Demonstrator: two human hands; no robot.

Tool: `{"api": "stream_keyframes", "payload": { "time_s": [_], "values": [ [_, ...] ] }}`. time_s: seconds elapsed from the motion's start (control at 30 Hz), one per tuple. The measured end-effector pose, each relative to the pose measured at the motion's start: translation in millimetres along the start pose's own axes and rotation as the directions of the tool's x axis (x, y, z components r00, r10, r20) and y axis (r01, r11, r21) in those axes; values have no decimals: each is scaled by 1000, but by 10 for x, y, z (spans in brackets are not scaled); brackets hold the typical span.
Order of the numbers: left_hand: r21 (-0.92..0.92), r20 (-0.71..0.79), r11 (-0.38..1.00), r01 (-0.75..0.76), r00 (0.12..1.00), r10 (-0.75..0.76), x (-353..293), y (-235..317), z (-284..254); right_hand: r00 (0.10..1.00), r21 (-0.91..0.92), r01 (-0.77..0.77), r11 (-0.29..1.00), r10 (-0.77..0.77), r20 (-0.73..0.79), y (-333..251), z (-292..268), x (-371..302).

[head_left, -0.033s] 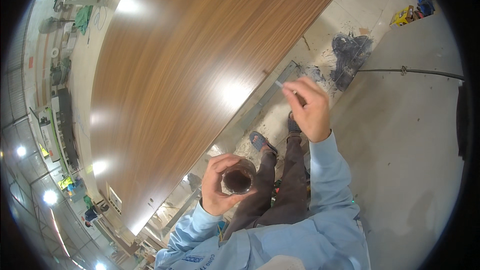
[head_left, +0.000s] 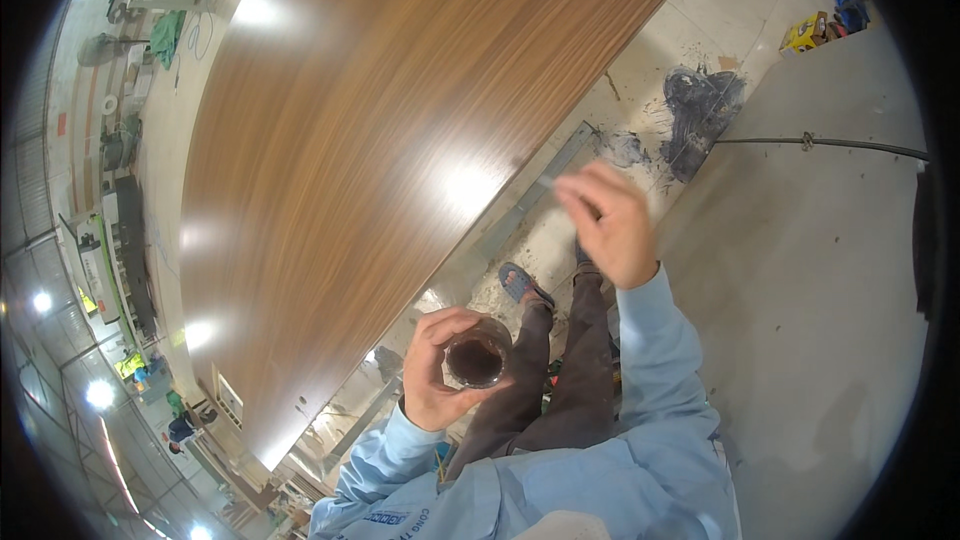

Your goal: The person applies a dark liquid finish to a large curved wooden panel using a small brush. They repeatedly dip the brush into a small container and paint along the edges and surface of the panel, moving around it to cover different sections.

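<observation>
My left hand (head_left: pixel 430 375) is wrapped round a clear, round glass jar (head_left: pixel 476 360) with dark brown stuff inside, its open mouth facing up. The jar is held just off the near edge of a large wood-grain panel (head_left: pixel 400 100). Over the floor past that edge is my right hand (head_left: pixel 612 225), its thumb and forefinger pinched on a small, pale, thin strip (head_left: pixel 546 182). Motion blurs the strip, so I cannot make out its kind. Its tip points toward the panel's edge.
A grey flat surface (head_left: pixel 800 270) lies on my right, with a dark cable (head_left: pixel 830 144) across it. Dark stains (head_left: pixel 700 115) mark the floor. A yellow box (head_left: pixel 804 32) stands at the far right. Beyond the panel, far left, a person (head_left: pixel 181 428) is in the workshop.
My right hand has shifted slightly left and down with the pale strip. My left hand and the jar have stayed in place.
</observation>
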State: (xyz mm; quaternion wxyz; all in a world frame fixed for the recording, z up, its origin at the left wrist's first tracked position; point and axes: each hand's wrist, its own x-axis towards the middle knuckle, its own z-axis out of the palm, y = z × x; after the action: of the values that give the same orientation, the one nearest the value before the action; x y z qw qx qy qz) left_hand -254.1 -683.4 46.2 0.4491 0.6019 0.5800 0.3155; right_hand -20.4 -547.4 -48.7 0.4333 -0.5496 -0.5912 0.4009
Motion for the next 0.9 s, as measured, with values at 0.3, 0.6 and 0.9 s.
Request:
{"api": "stream_keyframes", "payload": {
  "time_s": [0.3,0.6,0.9],
  "values": [
    [31,11,999,-15,1000,14,-42,-16,-46,972,8,-77,997,77,-223,67,-1,70],
    [21,15,1000,-7,1000,6,-33,-27,-30,973,-61,17,998,-31,-229,143,-61,144],
    [-12,26,1000,-20,999,20,83,25,3,985,-115,93,989,-108,-133,247,-170,388]
  ]
}}
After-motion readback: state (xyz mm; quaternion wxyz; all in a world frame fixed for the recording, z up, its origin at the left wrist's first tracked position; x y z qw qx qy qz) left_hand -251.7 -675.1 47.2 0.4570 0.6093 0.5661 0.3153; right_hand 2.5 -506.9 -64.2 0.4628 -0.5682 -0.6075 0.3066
